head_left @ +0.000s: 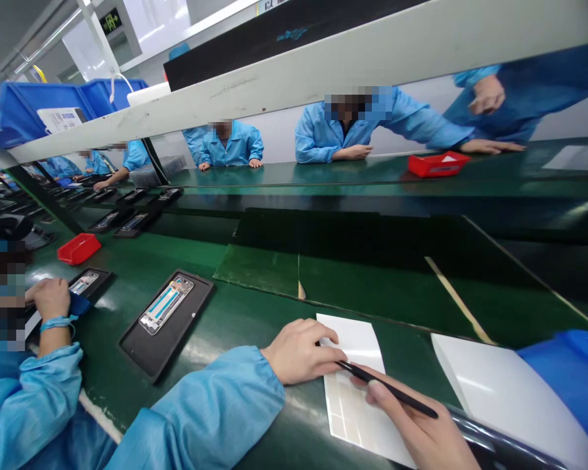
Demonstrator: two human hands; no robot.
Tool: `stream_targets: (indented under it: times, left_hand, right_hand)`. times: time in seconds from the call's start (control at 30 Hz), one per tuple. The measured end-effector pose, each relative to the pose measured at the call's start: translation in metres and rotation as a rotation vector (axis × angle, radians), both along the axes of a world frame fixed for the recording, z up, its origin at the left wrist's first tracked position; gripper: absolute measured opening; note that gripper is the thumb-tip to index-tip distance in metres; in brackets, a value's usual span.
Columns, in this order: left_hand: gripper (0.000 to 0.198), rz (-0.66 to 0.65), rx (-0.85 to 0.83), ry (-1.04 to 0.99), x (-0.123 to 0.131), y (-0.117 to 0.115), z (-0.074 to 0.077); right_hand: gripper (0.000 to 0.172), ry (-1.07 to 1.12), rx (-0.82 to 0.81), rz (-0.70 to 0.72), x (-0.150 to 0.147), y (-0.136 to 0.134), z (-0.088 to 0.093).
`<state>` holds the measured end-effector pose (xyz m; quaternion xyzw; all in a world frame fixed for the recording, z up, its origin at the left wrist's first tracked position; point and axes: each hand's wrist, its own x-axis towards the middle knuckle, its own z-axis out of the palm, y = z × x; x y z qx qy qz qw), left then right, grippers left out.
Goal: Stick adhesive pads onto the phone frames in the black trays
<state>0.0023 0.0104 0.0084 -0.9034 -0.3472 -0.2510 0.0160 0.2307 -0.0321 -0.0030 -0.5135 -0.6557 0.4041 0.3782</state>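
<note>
Head view, looking down along a green workbench. The person's left hand (301,352) lay on a white sheet (357,405), its fingers (326,349) pressed together and lightly curled at the sheet's upper part. The right hand (416,424) came in from below, its thumb and fingertips (375,390) pinching a slender black tool (392,390). The tool slanted across the sheet, and its front end lay just beside the left fingers; the tip itself was too hidden to identify. Faint rectangular markings showed on the sheet. A larger white sheet (509,391) lay to the right, near the right hand, and blue cloth (568,372) rose at the right edge.

Left of the hands, a black tray (140,339) on the green workbench (255,320) held a phone frame (165,304). Farther left, a co-worker's hand (53,299), wearing a blue wristband (59,321), reached beside a second black tray (98,281). A red tray (78,249) stood beyond. Across the bench, co-workers in blue smocks (353,127) leaned over the surface near another red tray (438,164). Blue bins (44,114) stood on a white shelf (274,88) above.
</note>
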Motion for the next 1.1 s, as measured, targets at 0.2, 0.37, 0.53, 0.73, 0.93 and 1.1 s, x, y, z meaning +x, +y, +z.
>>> stream_targets:
  times: [0.2, 0.37, 0.53, 0.73, 0.93, 1.1]
  left_hand:
    - [0.029, -0.004, 0.003, 0.03, 0.0, 0.0, 0.002]
    - [0.031, -0.033, -0.019, 0.068, 0.0, -0.001, 0.002]
    - [0.031, -0.021, -0.034, 0.058, 0.001, -0.001, 0.0]
    - [0.03, -0.019, 0.015, 0.035, 0.001, -0.001, 0.0]
    - [0.027, -0.009, 0.029, 0.066, 0.001, -0.002, 0.0]
    - [0.03, -0.029, 0.033, 0.068, 0.001, -0.002, 0.0]
  right_hand:
    - [0.046, 0.011, -0.009, 0.012, -0.003, 0.0, 0.008]
    - [0.045, 0.04, -0.025, 0.023, -0.003, -0.001, 0.008]
    - [0.043, 0.012, -0.02, 0.06, -0.001, 0.0, 0.006]
    - [0.041, -0.007, 0.004, 0.054, -0.002, 0.001, 0.012]
    - [0.039, -0.01, 0.005, 0.061, -0.002, 0.0, 0.014]
    - [0.042, -0.005, 0.012, 0.054, -0.003, 0.0, 0.013]
